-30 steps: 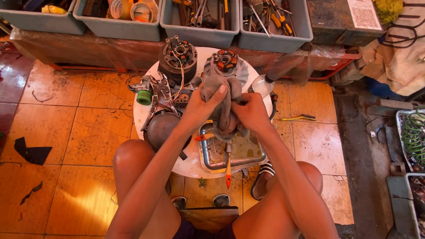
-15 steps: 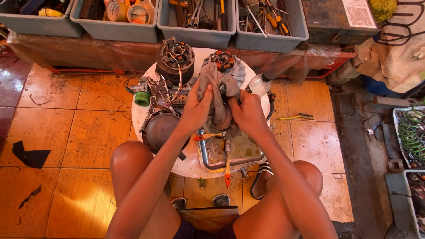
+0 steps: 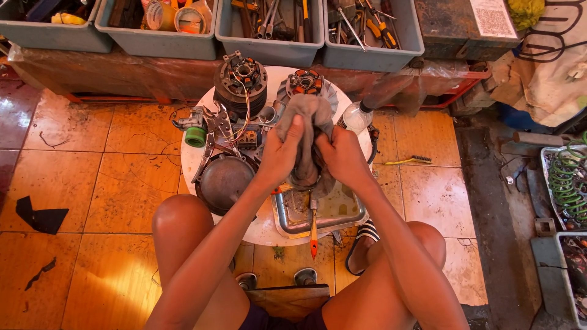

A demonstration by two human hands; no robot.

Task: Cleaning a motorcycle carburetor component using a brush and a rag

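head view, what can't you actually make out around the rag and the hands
Head view only:
- Part wrapped in the grey rag: hidden by the cloth and by left hand and right hand.
- Metal tray: its upper part covered by the hands and rag.
- Tools in the grey bins: cut off by the top edge, too small to sort.

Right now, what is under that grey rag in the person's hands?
Both the left hand and right hand wrap the grey rag around a round metal part; only its lower rim shows, the rest is covered.
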